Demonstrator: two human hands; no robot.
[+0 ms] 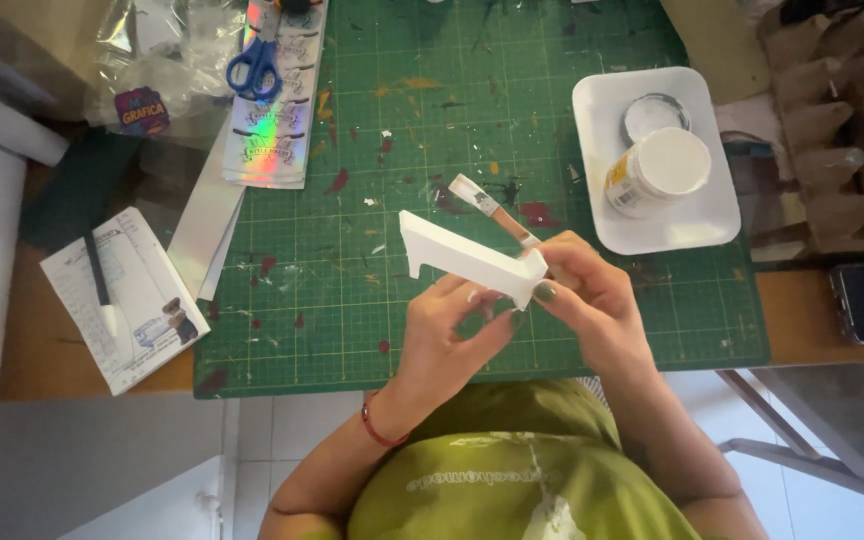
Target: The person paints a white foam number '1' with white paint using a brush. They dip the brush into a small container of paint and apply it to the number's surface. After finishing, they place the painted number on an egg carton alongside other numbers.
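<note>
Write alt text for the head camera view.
Two hands hold a white painted piece over a paint-stained green cutting mat: the left hand grips it, the right hand holds a flat brush. A white tray with an open paint jar sits to the right.

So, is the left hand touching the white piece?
Touching. The head view shows the left hand with its fingers closed on the lower edge of the white piece.
</note>
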